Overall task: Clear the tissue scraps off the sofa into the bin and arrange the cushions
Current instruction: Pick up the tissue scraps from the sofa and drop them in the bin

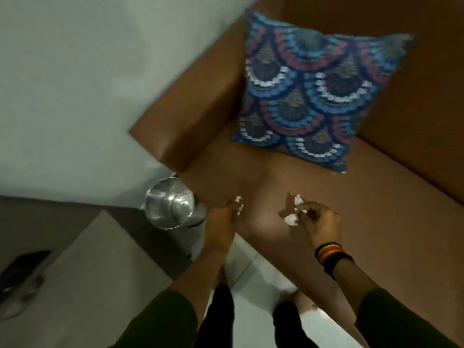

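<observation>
White tissue scraps are seen at the front of the brown sofa seat, close to its front edge. Several are pinched in the grip of the right hand, which is curled over the seat; one larger scrap lies just beside its fingertips, and whether it is held or resting cannot be told. More scraps are clenched in the left hand, which is placed at the seat's left front corner. The shiny metal bin is found on the floor just beside that hand, below the sofa's armrest, its mouth open upward. A patterned blue cushion is propped in the back corner, against armrest and backrest, well apart from the hands; bare seat is left between. Right of the cushion the seat is cut off by the frame. A grey low surface at lower left carries dark, blurred objects that cannot be made out.
</observation>
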The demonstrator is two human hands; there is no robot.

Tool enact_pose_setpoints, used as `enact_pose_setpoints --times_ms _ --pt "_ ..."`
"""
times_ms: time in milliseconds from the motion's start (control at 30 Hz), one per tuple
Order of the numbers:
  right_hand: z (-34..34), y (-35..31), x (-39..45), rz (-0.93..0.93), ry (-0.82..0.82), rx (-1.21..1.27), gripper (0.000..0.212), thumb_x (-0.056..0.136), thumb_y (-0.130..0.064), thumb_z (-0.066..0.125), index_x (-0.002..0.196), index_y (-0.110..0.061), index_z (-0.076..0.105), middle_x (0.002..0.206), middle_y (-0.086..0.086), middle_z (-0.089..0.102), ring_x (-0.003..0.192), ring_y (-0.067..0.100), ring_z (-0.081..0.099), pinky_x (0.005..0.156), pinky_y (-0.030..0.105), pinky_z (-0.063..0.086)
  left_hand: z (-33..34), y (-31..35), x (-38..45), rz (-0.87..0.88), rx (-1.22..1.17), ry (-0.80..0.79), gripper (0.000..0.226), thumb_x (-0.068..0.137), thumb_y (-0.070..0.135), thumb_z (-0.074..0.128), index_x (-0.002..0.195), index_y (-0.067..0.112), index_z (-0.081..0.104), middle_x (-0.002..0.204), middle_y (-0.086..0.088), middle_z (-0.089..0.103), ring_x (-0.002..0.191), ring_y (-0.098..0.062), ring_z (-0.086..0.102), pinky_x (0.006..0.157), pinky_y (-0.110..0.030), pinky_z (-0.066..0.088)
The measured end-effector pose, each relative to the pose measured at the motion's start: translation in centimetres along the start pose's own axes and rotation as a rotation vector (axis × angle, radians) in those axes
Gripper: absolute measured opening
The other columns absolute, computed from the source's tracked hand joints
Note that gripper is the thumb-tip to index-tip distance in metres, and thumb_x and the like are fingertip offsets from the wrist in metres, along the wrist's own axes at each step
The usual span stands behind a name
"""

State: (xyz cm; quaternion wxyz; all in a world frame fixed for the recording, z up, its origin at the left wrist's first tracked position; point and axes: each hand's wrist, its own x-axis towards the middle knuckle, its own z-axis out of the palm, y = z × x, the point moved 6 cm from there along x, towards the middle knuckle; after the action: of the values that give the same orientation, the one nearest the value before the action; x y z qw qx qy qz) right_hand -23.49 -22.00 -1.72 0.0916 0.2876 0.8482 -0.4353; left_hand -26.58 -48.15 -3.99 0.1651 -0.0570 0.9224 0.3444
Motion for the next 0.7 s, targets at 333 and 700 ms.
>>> enact_pose_setpoints --times_ms 333,700 --pt "32.0 -14.0 0.2 -0.256 -0.342 -0.182 0.012 0.084 -0.009 0.067 0.089 -0.017 0.075 0.093 0.005 0.076 0.075 0.017 0.066 0.079 0.023 0.054 -11.7 -23.8 4.1 -0.438 -0.084 0.242 0.016 0.094 0.013 0.07 0.106 0.009 0.079 0.103 -0.016 0.079 0.098 -0.031 0.075 0.08 -0.026 0.049" --pt "44.3 -9.7 1.6 -0.221 -0.583 -0.373 0.039 0.09 -0.013 0.058 0.125 -0.031 0.062 0.123 0.007 0.067 0.107 0.027 0.065 0.091 0.042 0.056 -6.0 -31.1 7.9 -0.389 -0.195 0.071 0.034 0.104 0.016 0.052 0.135 0.019 0.064 0.132 -0.014 0.068 0.122 -0.03 0.066 0.096 -0.034 0.054"
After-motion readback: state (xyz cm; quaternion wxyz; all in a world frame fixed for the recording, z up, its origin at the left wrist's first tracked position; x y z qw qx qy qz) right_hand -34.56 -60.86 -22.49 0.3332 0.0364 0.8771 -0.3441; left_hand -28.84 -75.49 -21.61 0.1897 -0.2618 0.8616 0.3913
